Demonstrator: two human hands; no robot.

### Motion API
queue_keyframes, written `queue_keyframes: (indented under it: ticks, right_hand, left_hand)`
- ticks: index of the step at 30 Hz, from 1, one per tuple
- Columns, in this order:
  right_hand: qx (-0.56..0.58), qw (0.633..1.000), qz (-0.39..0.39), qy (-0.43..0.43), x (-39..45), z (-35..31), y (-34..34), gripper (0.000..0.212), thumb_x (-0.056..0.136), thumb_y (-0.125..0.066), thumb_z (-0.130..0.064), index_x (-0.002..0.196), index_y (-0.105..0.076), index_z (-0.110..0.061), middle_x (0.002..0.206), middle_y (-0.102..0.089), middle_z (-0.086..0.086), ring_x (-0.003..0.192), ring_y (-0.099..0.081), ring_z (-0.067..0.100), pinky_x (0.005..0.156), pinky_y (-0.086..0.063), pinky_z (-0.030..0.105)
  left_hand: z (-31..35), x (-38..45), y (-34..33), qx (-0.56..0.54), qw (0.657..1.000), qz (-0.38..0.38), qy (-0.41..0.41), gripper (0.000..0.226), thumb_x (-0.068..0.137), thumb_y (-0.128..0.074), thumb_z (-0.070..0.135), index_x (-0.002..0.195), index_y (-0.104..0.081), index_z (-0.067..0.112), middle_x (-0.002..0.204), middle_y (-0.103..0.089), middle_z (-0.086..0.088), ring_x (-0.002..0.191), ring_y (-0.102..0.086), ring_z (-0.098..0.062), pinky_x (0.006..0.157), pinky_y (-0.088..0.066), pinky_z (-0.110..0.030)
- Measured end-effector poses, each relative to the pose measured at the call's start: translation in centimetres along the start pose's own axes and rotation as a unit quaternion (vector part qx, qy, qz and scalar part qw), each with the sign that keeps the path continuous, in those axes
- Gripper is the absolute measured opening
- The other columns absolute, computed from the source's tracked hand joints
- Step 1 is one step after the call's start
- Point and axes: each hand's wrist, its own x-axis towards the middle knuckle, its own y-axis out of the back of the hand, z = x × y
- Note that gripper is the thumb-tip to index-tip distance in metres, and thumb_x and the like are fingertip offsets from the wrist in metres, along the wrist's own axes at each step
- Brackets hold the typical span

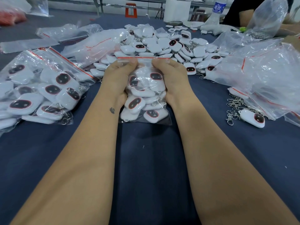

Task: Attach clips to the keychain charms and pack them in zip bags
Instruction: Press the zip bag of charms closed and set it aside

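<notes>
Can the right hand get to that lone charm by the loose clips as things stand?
Probably not yet: the right hand is pinching the zip bag. The lone charm lies uncovered to its right.

A: Colours on the charms (pixel 135 103)?
B: White, black faces ringed red.
A: The zip bag (pixel 144 93)?
B: Clear, with a red stripe.
A: The table (pixel 146 159)?
B: Dark navy. Upper right, a blue-labelled bottle (pixel 218 7).

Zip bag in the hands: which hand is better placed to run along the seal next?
Probably the left hand: it pinches the zip bag near the seal's left end, so it could slide across while the right hand holds.
</notes>
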Motion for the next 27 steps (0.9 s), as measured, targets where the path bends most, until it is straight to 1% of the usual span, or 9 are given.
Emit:
queue_keyframes:
  ticks: [4,7,10,12,14,18,20,23,27]
  right_hand:
    - [-0.008,1.000,-0.007,0.008,-0.1,0.0,0.0,0.017,0.087,-0.068,-0.001,0.071,-0.064,-0.006,0.076,-0.063,0.014,0.076,-0.058,0.028,0.085,-0.053,0.047]
    - [0.004,1.000,-0.020,-0.005,-0.1,-0.1,0.0,0.020,0.085,-0.068,-0.001,0.066,-0.064,-0.008,0.064,-0.063,0.008,0.064,-0.058,0.024,0.070,-0.052,0.036]
    - [0.019,0.999,-0.041,-0.027,-0.3,0.0,0.0,0.009,0.084,-0.070,0.000,0.078,-0.064,-0.005,0.068,-0.065,0.012,0.059,-0.061,0.023,0.058,-0.052,0.029]
    - [0.003,0.999,-0.044,-0.024,-0.3,0.1,0.0,0.007,0.082,-0.072,-0.001,0.081,-0.065,-0.004,0.074,-0.067,0.014,0.066,-0.064,0.025,0.066,-0.056,0.034]
    - [-0.027,0.999,-0.032,-0.003,-0.1,0.3,0.0,0.006,0.082,-0.072,-0.002,0.081,-0.067,-0.004,0.078,-0.069,0.015,0.074,-0.065,0.027,0.078,-0.056,0.043]
    - [-0.063,0.998,-0.009,0.027,0.0,0.4,0.0,0.005,0.082,-0.072,-0.003,0.080,-0.068,-0.005,0.080,-0.069,0.016,0.078,-0.065,0.029,0.085,-0.056,0.050]
    - [-0.057,0.998,-0.012,0.029,0.1,0.5,0.0,0.004,0.082,-0.073,-0.003,0.080,-0.069,-0.004,0.081,-0.068,0.017,0.079,-0.064,0.030,0.086,-0.055,0.051]
    - [-0.049,0.998,-0.031,0.025,-0.1,0.3,-0.1,0.007,0.081,-0.075,-0.003,0.087,-0.071,-0.001,0.088,-0.070,0.021,0.083,-0.064,0.032,0.088,-0.054,0.052]
    - [-0.054,0.996,-0.049,0.058,-0.2,0.1,0.1,0.006,0.082,-0.073,0.000,0.088,-0.072,-0.001,0.082,-0.073,0.012,0.076,-0.069,0.023,0.076,-0.060,0.035]
  left_hand:
    - [0.3,-0.4,0.0,-0.015,1.000,-0.013,0.023,0.012,0.086,-0.072,0.012,0.080,-0.068,0.003,0.079,-0.071,-0.015,0.076,-0.069,-0.028,0.080,-0.060,-0.045]
    - [0.2,-0.7,0.0,0.012,1.000,-0.018,0.023,0.011,0.081,-0.077,0.010,0.081,-0.071,0.002,0.087,-0.072,-0.020,0.086,-0.068,-0.033,0.088,-0.056,-0.055]
    - [0.1,-0.7,0.0,0.024,1.000,-0.012,0.001,0.010,0.081,-0.076,0.008,0.072,-0.073,0.006,0.077,-0.072,-0.014,0.078,-0.066,-0.029,0.084,-0.056,-0.049]
    - [0.1,-0.7,0.0,0.027,0.999,-0.012,-0.012,0.012,0.083,-0.074,0.006,0.071,-0.073,0.009,0.072,-0.072,-0.010,0.073,-0.066,-0.026,0.078,-0.057,-0.043]
    - [0.0,-0.7,-0.1,0.030,0.999,-0.015,-0.024,0.014,0.083,-0.073,0.004,0.071,-0.074,0.010,0.072,-0.072,-0.010,0.074,-0.066,-0.026,0.077,-0.057,-0.042]
    - [-0.2,-1.1,-0.3,0.043,0.998,-0.020,-0.035,0.003,0.084,-0.074,0.005,0.082,-0.073,0.003,0.084,-0.072,-0.019,0.082,-0.066,-0.033,0.084,-0.056,-0.052]
    - [-0.1,-1.1,-0.3,0.043,0.999,-0.015,-0.026,0.005,0.084,-0.074,0.007,0.084,-0.074,0.002,0.090,-0.070,-0.023,0.085,-0.066,-0.035,0.088,-0.054,-0.056]
    - [0.0,-1.1,-0.3,0.027,0.999,-0.034,-0.021,0.003,0.086,-0.071,0.004,0.085,-0.074,0.003,0.092,-0.072,-0.021,0.089,-0.069,-0.035,0.091,-0.055,-0.054]
    - [0.0,-1.1,-0.4,0.018,0.999,-0.038,-0.022,0.013,0.086,-0.069,0.002,0.098,-0.071,-0.003,0.099,-0.072,-0.024,0.096,-0.070,-0.038,0.087,-0.057,-0.050]
